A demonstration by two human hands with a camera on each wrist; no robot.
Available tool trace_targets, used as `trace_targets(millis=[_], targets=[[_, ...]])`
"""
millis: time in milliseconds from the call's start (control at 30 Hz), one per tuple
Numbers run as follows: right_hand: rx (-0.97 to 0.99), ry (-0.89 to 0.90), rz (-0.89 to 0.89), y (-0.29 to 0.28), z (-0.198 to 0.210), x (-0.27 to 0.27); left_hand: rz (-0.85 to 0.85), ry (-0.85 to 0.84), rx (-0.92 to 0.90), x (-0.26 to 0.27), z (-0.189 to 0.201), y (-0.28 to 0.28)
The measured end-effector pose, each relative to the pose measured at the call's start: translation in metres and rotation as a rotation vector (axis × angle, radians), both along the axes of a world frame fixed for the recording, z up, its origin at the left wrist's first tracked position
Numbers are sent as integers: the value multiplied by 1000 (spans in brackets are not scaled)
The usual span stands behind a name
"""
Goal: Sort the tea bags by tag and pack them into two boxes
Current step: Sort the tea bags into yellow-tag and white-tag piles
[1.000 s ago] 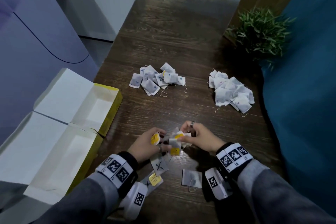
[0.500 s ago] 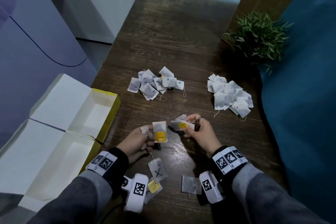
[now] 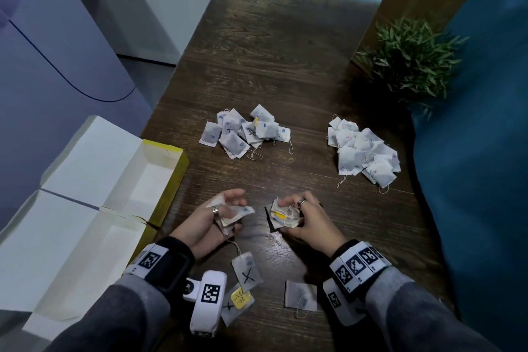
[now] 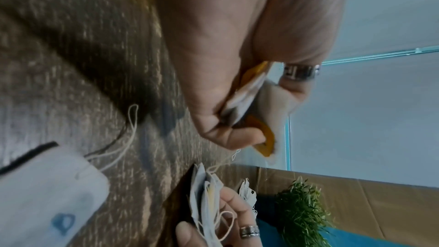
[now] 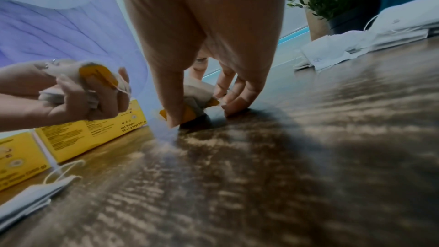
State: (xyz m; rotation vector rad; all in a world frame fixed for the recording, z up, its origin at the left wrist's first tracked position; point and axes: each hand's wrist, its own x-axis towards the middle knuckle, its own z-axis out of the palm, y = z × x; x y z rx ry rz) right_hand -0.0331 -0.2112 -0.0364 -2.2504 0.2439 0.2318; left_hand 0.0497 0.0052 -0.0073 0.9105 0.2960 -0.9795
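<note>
My left hand (image 3: 220,217) grips a small bundle of tea bags (image 3: 235,213) with yellow tags (image 4: 266,134) just above the table. My right hand (image 3: 303,214) pinches another bundle of tea bags (image 3: 283,216), its fingertips (image 5: 234,107) down on the wood. Two sorted piles lie further back: a left pile (image 3: 245,131) and a right pile (image 3: 364,148). Loose bags sit near my wrists: one marked X (image 3: 247,273), one with a yellow tag (image 3: 241,298), one plain (image 3: 301,294). Two open yellow boxes (image 3: 171,180) stand at the left.
A potted green plant (image 3: 411,57) stands at the table's right back corner. A blue cushion (image 3: 480,151) borders the right edge. The dark wooden table (image 3: 285,51) stretches away beyond the piles. A pale purple panel (image 3: 43,51) rises behind the boxes.
My hands have drawn apart, each keeping its own bundle. The left hand turned so its yellow-tagged bag no longer faces up. The right hand lowered its bundle to the table.
</note>
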Motion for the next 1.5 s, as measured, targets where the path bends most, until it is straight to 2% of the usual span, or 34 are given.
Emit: trace_targets(millis=[133, 267, 400, 500, 667, 833, 933, 1033, 1100, 1133, 1200, 1300, 1367, 1500], targets=[[11, 95, 20, -1, 5, 2, -31, -40, 68, 1, 1, 3], [29, 144, -3, 5, 9, 3, -31, -5, 81, 1, 1, 5], [-60, 179, 35, 12, 11, 3, -47, 23, 84, 0, -1, 5], [-9, 208, 39, 16, 15, 2, -48, 32, 95, -1, -3, 5], [-63, 150, -56, 14, 8, 2, -60, 13, 144, -4, -6, 3], [84, 92, -205, -2, 12, 7, -72, -5, 182, -6, -9, 1], [265, 122, -254, -11, 11, 7, -73, -11, 205, -4, -10, -1], [441, 109, -436, -18, 13, 6, -74, -14, 222, -3, -11, -3], [465, 71, -555, -24, 17, 6, -77, -18, 229, -2, -11, -4], [437, 76, -553, -26, 17, 6, -78, -19, 232, -2, -11, -5], [340, 103, -423, -22, 18, 5, -82, -23, 237, -2, -12, -7], [-34, 189, -132, -6, 6, 4, -82, -26, 248, -3, -13, -12], [-237, 216, -32, 3, 1, 6, -76, -28, 256, -3, -14, -14], [-177, 133, -75, 4, 1, 8, -76, -31, 267, -2, -12, -16]])
